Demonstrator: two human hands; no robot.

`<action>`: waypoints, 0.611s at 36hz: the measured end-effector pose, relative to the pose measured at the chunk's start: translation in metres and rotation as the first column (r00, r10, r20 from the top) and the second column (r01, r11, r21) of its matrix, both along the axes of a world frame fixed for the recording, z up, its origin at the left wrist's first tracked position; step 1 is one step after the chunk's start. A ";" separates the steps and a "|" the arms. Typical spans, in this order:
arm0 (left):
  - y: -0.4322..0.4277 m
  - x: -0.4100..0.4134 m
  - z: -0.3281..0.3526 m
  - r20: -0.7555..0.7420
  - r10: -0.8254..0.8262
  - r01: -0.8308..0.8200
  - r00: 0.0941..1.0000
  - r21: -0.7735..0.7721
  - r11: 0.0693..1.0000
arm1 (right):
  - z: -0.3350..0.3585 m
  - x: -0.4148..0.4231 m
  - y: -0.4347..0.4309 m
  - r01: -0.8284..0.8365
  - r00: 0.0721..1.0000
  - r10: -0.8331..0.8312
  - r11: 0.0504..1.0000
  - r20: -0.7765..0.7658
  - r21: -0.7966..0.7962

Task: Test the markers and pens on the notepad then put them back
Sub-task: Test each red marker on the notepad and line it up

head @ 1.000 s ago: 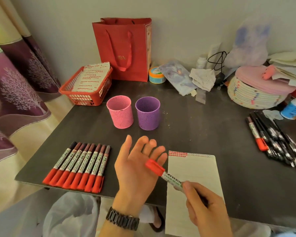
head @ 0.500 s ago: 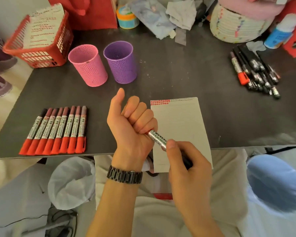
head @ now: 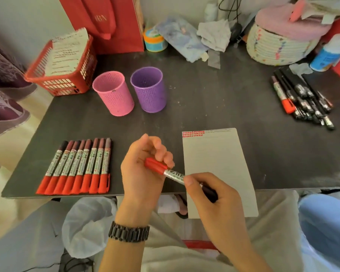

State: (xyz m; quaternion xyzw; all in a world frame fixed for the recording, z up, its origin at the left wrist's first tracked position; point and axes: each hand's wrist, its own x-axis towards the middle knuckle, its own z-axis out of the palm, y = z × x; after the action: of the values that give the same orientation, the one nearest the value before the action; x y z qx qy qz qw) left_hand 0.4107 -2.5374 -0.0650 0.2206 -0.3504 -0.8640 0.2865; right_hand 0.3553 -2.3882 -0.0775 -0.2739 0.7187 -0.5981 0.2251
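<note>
Both hands hold one red-capped marker just above the table's near edge, left of the notepad. My left hand curls its fingers round the red cap. My right hand grips the silver and dark barrel. The cap looks seated on the barrel. The notepad overhangs the table edge and has red marks along its top. A row of several red-capped markers lies at the near left. A pile of black pens with one red marker lies at the right.
A pink mesh cup and a purple mesh cup stand mid-table. A red basket holding a notepad sits at the back left, by a red gift bag. A woven basket and clutter line the back right.
My left hand went from open, to a closed fist over the cap, to fingers curled round the now visible red cap. The camera tilted down, then back up slightly.
</note>
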 end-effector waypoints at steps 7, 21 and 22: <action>-0.019 0.037 -0.002 0.411 -0.022 0.238 0.911 -0.481 0.844 | 0.009 -0.036 -0.005 -0.089 0.985 0.098 0.993 -0.141 0.072; -0.043 0.102 0.027 0.750 -0.055 0.610 0.660 -0.491 0.621 | 0.032 -0.056 -0.055 -0.468 0.817 0.524 0.846 -0.239 0.255; -0.046 0.109 0.029 0.738 -0.034 0.576 0.674 -0.496 0.649 | 0.034 -0.053 -0.061 -0.470 0.815 0.528 0.843 -0.238 0.261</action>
State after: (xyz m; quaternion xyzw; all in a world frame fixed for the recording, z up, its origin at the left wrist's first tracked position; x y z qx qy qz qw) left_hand 0.5198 -2.5830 -0.0359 0.3232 -0.7610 -0.5612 0.0377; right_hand 0.3024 -2.4492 -0.0435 -0.5184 0.7005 -0.3976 0.2874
